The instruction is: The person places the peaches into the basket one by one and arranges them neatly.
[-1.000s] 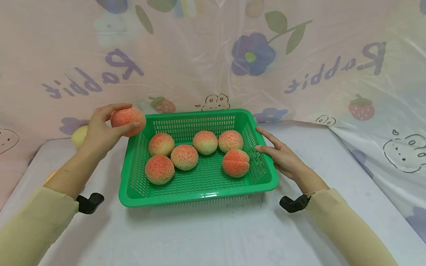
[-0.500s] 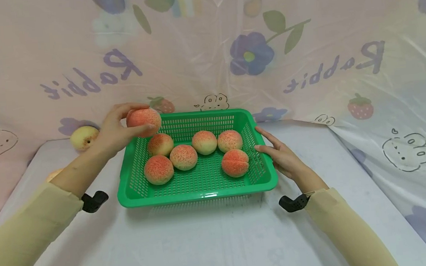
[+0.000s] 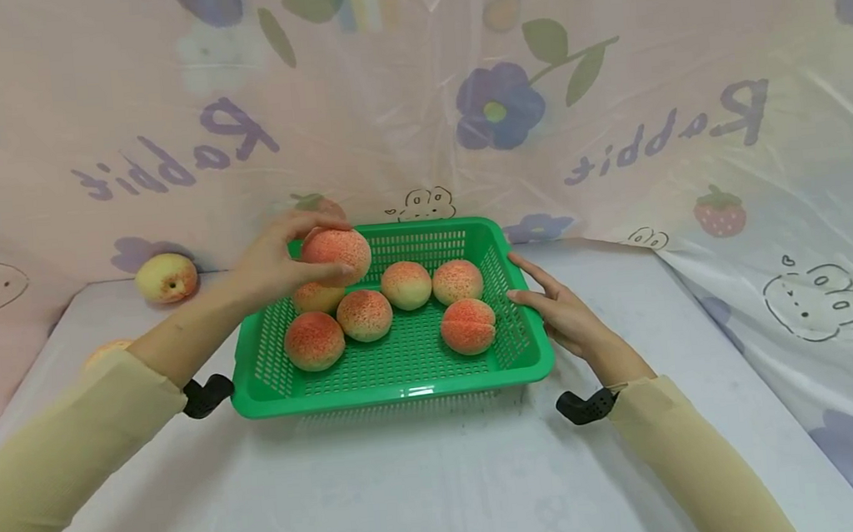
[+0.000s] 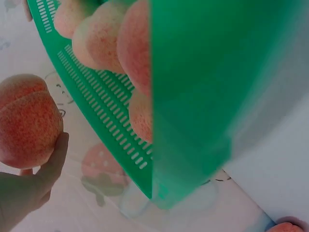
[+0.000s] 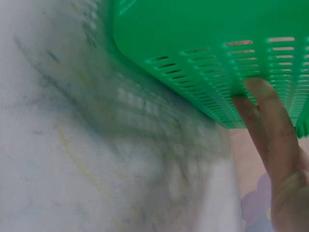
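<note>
My left hand [image 3: 279, 257] holds a red peach [image 3: 339, 254] between thumb and fingers, over the back left part of a green basket [image 3: 406, 391]. In the left wrist view the same peach [image 4: 26, 121] shows its crease, with my left hand [image 4: 31, 193] below it. Several peaches lie in the basket, among them a creased red peach [image 3: 469, 327] on the right and a darker peach [image 3: 315, 341] at front left. My right hand [image 3: 570, 321] holds the basket's right rim, thumb over it; in the right wrist view, fingers [image 5: 273, 121] lie against its slotted outer wall.
A yellowish peach [image 3: 167, 278] sits on the white table [image 3: 414, 484] at the back left. Another peach [image 3: 107, 352] is mostly hidden by the left forearm. A patterned cloth [image 3: 383, 94] hangs right behind the basket.
My left hand has carried the peach rightward from outside the basket's left edge to over its inside, now covering part of a peach below. The right hand stays at the rim.
</note>
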Motion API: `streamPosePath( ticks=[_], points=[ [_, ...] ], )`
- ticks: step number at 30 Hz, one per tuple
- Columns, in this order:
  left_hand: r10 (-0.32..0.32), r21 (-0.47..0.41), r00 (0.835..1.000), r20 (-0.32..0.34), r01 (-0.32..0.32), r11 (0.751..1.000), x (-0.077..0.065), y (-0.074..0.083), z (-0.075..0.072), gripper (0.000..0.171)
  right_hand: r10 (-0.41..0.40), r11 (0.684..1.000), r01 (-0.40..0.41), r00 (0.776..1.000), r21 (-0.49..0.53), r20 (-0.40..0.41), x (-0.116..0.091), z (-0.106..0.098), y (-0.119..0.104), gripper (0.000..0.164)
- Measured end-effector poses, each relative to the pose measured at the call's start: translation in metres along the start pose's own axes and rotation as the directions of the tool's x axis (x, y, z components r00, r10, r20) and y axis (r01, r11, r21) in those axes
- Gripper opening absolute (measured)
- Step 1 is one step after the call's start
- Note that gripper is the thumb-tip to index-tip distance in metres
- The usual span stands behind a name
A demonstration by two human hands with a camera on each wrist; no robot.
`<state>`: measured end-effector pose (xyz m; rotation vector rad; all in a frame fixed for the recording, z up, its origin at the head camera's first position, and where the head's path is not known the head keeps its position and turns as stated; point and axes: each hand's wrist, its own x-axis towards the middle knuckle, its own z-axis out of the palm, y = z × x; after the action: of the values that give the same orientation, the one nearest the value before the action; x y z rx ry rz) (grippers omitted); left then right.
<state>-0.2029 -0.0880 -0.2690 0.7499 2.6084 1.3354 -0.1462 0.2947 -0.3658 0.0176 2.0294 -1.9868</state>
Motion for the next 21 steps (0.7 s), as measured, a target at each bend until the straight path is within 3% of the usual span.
streamPosePath(
  ticks=[21],
  points=[
    [0.057, -0.049, 0.979, 0.198, -0.048, 0.998, 0.023, 0.004, 0.031, 0.049, 0.001, 1.000, -0.001, 1.000, -0.009, -0.006, 0.000, 0.001, -0.001, 0.064]
  ],
)
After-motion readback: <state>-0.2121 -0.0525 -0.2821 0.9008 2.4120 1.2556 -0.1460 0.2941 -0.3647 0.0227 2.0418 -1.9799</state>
